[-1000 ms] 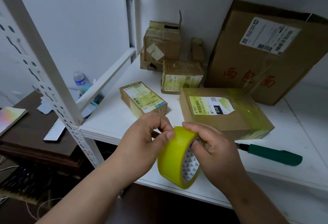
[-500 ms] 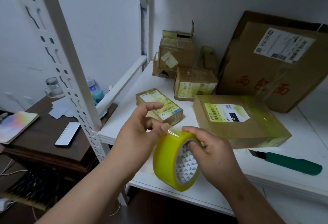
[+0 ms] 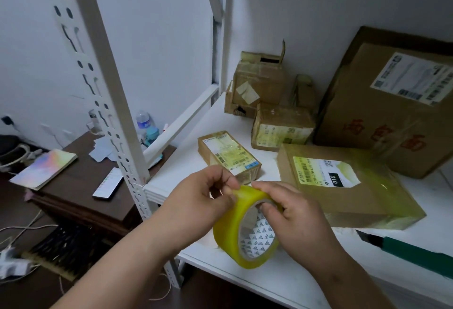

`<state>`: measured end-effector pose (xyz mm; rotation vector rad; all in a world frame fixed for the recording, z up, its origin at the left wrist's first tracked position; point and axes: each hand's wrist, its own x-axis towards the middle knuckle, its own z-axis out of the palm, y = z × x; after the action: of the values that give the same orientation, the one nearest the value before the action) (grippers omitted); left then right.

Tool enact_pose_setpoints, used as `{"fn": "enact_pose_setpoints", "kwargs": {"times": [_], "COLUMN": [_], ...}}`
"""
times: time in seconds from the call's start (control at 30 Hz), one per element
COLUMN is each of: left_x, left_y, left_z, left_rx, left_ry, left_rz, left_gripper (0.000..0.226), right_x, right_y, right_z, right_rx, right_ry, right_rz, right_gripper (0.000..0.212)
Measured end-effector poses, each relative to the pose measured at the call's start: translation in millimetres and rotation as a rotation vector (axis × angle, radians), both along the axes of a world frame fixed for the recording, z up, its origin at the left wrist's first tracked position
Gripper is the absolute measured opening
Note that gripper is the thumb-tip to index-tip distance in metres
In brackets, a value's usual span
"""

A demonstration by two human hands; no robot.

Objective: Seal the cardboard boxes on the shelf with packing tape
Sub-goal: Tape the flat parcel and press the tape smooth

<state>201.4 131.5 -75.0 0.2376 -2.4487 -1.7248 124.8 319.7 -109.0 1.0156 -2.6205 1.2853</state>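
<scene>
The yellow tape roll (image 3: 245, 229) stands on edge at the near edge of the white shelf (image 3: 282, 281), held between both hands. The right hand (image 3: 297, 218) grips it from the right, thumb hooked into the core and fingers curled over the top rim. The left hand (image 3: 199, 201) is at the roll's upper left, its thumb and fingers pinched together on the tape at the top of the roll; whether a loose end is lifted cannot be told.

Just beyond the hands lies a small labelled box (image 3: 229, 156), and to its right a flat box (image 3: 348, 183) wrapped in yellowish tape with a white label. Farther back sit a medium box (image 3: 282, 127), a box with an open flap (image 3: 258, 82) near the far corner, and a large carton (image 3: 397, 102) with red characters leaning against the wall at far right. A green-handled knife (image 3: 411, 252) lies on the shelf to the right of the roll, blade pointing left.

Left of the shelf's perforated white upright (image 3: 105, 83) stands a dark wooden counter (image 3: 81, 188) carrying a phone (image 3: 107, 183), an iridescent notebook (image 3: 44, 169) and a water bottle (image 3: 142, 122).
</scene>
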Motion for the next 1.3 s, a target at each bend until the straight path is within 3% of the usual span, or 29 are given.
{"fn": "enact_pose_setpoints", "kwargs": {"times": [0.27, 0.37, 0.63, 0.77, 1.03, 1.2, 1.3], "left_x": [-11.5, -13.7, -9.3, -8.9, -4.0, -0.4, -2.2], "left_y": [18.4, 23.0, 18.4, 2.3, -38.6, -74.6, -92.6], "left_z": [0.0, -2.6, -6.0, -3.4, -2.7, -6.6, -10.6], "left_rx": [-0.023, 0.066, 0.002, 0.038, -0.118, -0.292, -0.164], "left_ry": [0.167, 0.192, 0.115, 0.041, 0.065, 0.09, 0.036], "left_rz": [0.036, -0.001, -0.043, -0.047, -0.043, -0.116, -0.071], "left_gripper": [0.018, 0.021, 0.003, 0.007, 0.022, 0.018, 0.02], "right_x": [-12.3, -15.7, -16.7, -14.7, -5.2, 1.8, 2.9], "right_y": [14.7, 20.6, 20.1, 6.9, -37.5, -64.5, -81.1], "right_z": [5.5, 5.1, 1.7, 2.8, 1.0, -5.7, -5.0], "right_rx": [0.01, -0.002, 0.019, 0.001, 0.01, 0.049, 0.077], "right_ry": [-0.057, -0.065, -0.065, -0.064, -0.092, -0.164, -0.244], "right_rz": [0.063, 0.075, 0.101, 0.082, 0.08, 0.097, 0.067], "right_gripper": [0.039, 0.04, 0.038, 0.039, 0.038, 0.033, 0.034]}}
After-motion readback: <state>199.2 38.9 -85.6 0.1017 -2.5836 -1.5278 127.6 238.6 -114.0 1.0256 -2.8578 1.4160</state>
